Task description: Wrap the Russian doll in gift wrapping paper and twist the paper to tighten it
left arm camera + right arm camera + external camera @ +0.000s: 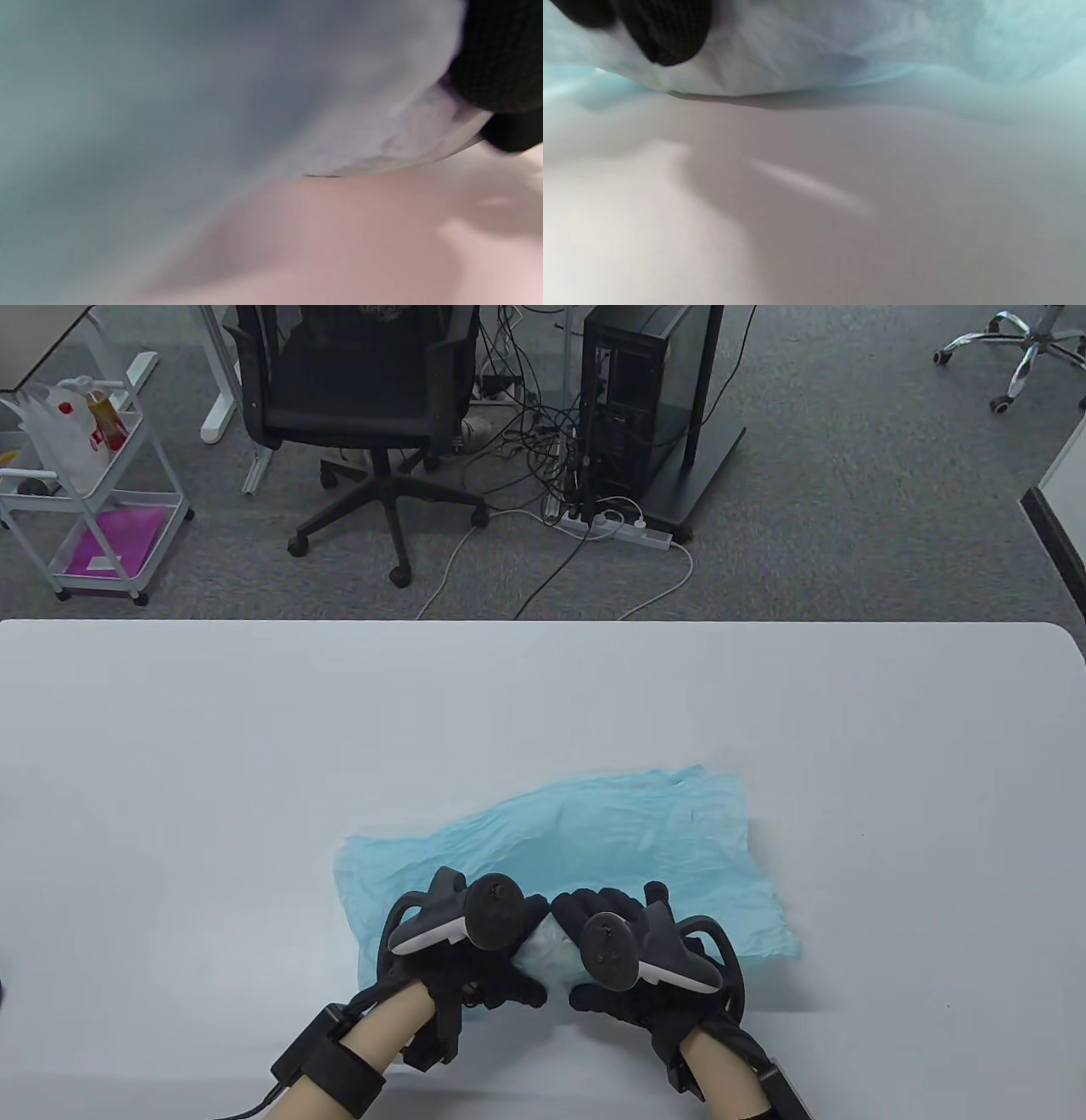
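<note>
Both gloved hands are down at the near edge of the desk (170, 746), closed around a small bundle of light blue tissue paper (628, 840). The left hand (475, 950) curls round the bundle's left side and the right hand (628, 954) round its right, each grip clamped on the paper, with a pale wrapped lump (543, 954) showing between them. That lump is presumably the Russian doll; I can't see the doll itself, only paper over something rounded.

The tissue looks very thin and limp, already creased all over. I'd expect it to weigh almost nothing, crumple wherever it is pinched and tear if twisted hard. The doll inside is likely hard and smooth, so it may slide within the wrap unless one hand pins it through the paper. The sensible place to hold is the body of the lump with one hand and the loose paper just beside it with the other.

The sheet's long axis runs from near-left to far-right, its free end trailing away behind the right hand. The wrapped lump seems to lie crosswise between the hands, though which end is the head I cannot tell.
</note>
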Available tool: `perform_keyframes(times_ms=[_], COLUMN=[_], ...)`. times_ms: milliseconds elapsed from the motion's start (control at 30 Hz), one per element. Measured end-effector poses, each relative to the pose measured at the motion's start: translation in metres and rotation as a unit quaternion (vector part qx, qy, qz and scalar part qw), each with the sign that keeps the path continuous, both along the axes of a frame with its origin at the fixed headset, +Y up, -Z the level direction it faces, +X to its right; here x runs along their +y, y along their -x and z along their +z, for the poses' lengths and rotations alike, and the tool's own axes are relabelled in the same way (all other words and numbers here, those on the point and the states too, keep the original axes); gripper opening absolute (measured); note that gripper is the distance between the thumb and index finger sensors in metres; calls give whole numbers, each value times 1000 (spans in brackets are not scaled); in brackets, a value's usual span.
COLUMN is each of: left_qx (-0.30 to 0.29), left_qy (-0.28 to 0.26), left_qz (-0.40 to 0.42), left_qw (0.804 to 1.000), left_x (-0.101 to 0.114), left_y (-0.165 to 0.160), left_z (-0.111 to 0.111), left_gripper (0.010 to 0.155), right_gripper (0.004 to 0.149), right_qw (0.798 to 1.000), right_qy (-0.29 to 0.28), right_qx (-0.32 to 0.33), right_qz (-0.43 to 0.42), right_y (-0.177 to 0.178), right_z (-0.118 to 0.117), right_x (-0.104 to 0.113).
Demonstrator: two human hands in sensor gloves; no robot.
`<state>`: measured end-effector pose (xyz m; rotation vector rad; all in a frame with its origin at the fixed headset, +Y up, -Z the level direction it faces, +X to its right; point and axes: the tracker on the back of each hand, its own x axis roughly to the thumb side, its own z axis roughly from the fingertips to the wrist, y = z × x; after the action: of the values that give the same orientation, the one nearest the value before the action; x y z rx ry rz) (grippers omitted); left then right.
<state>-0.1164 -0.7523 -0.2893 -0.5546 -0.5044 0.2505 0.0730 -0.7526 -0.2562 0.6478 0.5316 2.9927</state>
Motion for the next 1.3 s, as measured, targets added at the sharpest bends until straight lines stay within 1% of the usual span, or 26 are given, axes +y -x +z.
perform_keyframes(times_ms=[33, 100, 167, 200, 267, 300, 333, 367, 400, 433, 467, 567, 667, 733, 767, 833, 867, 933, 967, 1000, 1033, 1100, 1167, 1200, 1267, 1300], left_qx=[1, -12, -11, -22, -48, -64, -76, -91, -97, -102, -95, -72, -54, -52, -53, -52, -50, -49, -49, -47, -48, -70, -89, -98, -99, -97], left_qy=[21, 17, -56, -113, -199, -228, -231, -216, -198, -157, -140, -99, -63, -45, -38, -15, -8, -13, -20, -57, -120, -190, -193, -178, -156, -160], left_qz=[14, 14, -3, -33, -111, -152, -176, -193, -197, -196, -193, -134, -97, -88, -84, -71, -63, -56, -57, -77, -101, -145, -162, -167, -183, -193], left_qw=[1000, 1000, 998, 993, 973, 960, 954, 953, 955, 963, 967, 983, 992, 994, 994, 996, 997, 997, 997, 994, 986, 969, 964, 965, 965, 963], left_x=[0, 3, 15, 24, 35, 37, 35, 30, 25, 15, 12, 9, 5, 4, 3, 1, 0, 2, 3, 10, 18, 27, 28, 24, 13, 10], left_y=[2, 3, 0, -4, -13, -19, -22, -27, -29, -30, -29, -20, -12, -9, -8, -5, -4, -2, -3, -4, -7, -14, -21, -25, -30, -31], left_z=[-1, -2, 3, 8, 17, 22, 25, 27, 27, 25, 23, 14, 8, 6, 4, 3, 2, 3, 4, 7, 11, 20, 27, 30, 31, 31], left_gripper=[98, 97, 96, 96, 97, 99, 102, 103, 103, 103, 104, 103, 103, 103, 103, 102, 103, 103, 103, 103, 102, 101, 103, 104, 105, 104], right_gripper=[98, 98, 97, 97, 97, 97, 97, 97, 97, 96, 96, 90, 81, 78, 81, 95, 99, 101, 101, 101, 100, 101, 100, 100, 99, 99], right_qw=[1000, 999, 998, 996, 991, 990, 988, 986, 985, 983, 984, 989, 996, 997, 998, 999, 999, 999, 999, 1000, 1000, 996, 991, 987, 984, 984], right_qy=[3, 21, 31, 48, 75, 83, 91, 99, 102, 109, 106, 67, 2, -19, -20, -7, -12, -32, -26, -16, 4, 46, 82, 96, 109, 107], right_qx=[0, -3, -16, -19, -25, -24, -18, -13, -11, -5, -6, -11, -3, 6, 16, 34, 31, 20, 23, 8, -1, -13, -14, -13, -5, -5], right_qz=[-15, -43, -60, -76, -105, -115, -124, -135, -140, -146, -145, -131, -90, -71, -65, -37, -15, 13, 10, -8, -31, -74, -109, -126, -139, -140], right_y=[-1, -2, -6, -8, -10, -12, -13, -13, -14, -13, -13, -12, -5, 1, 5, 12, 15, 16, 16, 14, 10, 3, -1, -4, -6, -6], right_z=[-1, -2, -6, -8, -11, -12, -12, -11, -11, -10, -10, -6, 2, 8, 10, 11, 11, 11, 9, 7, 3, -4, -8, -9, -8, -8], right_x=[2, 2, 2, 1, -1, -1, -2, -3, -4, -5, -4, 4, 15, 18, 17, 10, 6, 4, 4, 5, 4, 1, -1, -3, -4, -3])
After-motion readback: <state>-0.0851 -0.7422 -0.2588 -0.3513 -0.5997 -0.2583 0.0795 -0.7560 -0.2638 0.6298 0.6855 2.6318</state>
